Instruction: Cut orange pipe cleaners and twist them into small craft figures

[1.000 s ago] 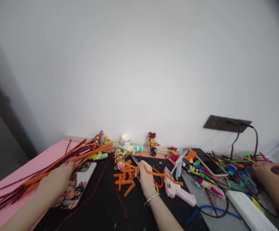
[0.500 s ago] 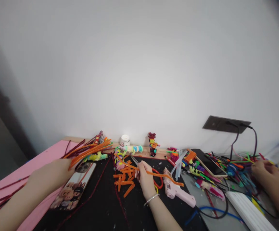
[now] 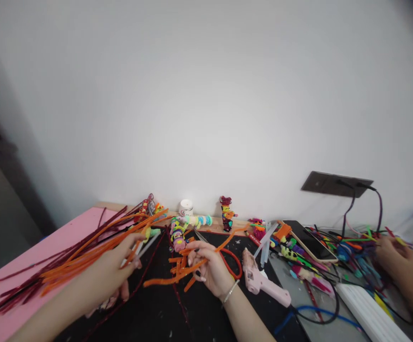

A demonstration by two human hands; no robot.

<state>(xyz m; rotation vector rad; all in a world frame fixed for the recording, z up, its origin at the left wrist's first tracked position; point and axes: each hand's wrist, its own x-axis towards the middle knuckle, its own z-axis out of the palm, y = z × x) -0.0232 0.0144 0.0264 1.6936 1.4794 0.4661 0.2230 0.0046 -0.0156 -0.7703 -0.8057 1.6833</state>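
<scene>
My left hand [image 3: 121,261] is closed around a phone [image 3: 148,246], which is tilted and seen nearly edge-on; much of it is hidden by the fingers. Beside that forearm lies a loose bundle of orange pipe cleaners [image 3: 85,256] with dark red ones [image 3: 24,286]. My right hand [image 3: 210,268], with a bracelet at the wrist, pinches one long orange pipe cleaner [image 3: 160,282] running across the fingers. Short orange pieces [image 3: 175,266] lie in a pile by its fingertips. Scissor-like blades [image 3: 200,236] show just behind this hand, their other end hidden.
Pipe-cleaner figures [image 3: 227,213] and a white cup [image 3: 185,207] line the wall. A pink glue gun [image 3: 263,282], clear glue sticks [image 3: 267,243], another phone [image 3: 313,241] and a white power strip [image 3: 365,313] are to the right. Another person's hand [image 3: 398,259] works at the far right.
My left hand has let go of the orange bundle, which now lies on the left, and has taken hold of the phone. The pipe cleaner in my right hand has swung to a different slant.
</scene>
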